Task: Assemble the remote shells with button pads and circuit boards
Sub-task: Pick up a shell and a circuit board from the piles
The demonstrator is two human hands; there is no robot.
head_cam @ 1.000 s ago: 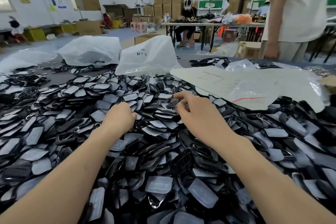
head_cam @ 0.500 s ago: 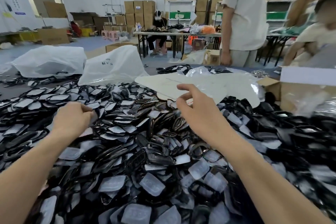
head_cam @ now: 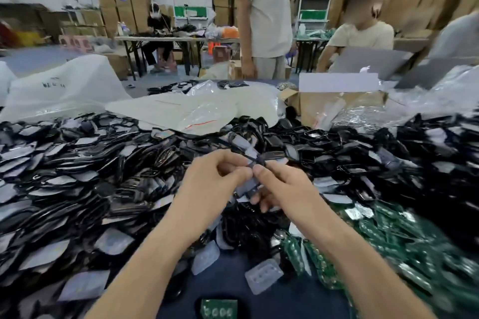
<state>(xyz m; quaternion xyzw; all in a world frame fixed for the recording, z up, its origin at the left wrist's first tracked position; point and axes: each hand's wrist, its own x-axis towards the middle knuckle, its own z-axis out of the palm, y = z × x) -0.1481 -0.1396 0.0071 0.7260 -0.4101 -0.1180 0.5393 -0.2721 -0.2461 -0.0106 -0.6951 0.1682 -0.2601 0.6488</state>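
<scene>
Closest to you, a single green circuit board (head_cam: 219, 309) is lying on the blue desk (head_cam: 228, 290). Two clear button pads (head_cam: 263, 276) are sitting loose just beyond it, and a heap of boards (head_cam: 388, 246) is spreading off to your right. Above these you are holding both hands together. Your left hand (head_cam: 215, 179) is curling its fingers and pinching a black shell (head_cam: 255, 160) with a pale pad (head_cam: 245, 186) against it. Your right hand (head_cam: 282, 186) is pinching the same pieces from the other side, thumbs close together. Whether the pad is sitting fully in the shell cannot be told. The shell is likely feeling light and stiff but thin-walled, so you are best gripping it along its long edges. The pad is looking soft and floppy, so you are safer pressing it home near its rim. Beyond your hands a heap of shells (head_cam: 77, 176) is covering the desk, then a white bag (head_cam: 64, 85) and a cardboard box (head_cam: 337, 103), and a person (head_cam: 261, 21) is standing at the far side.
</scene>
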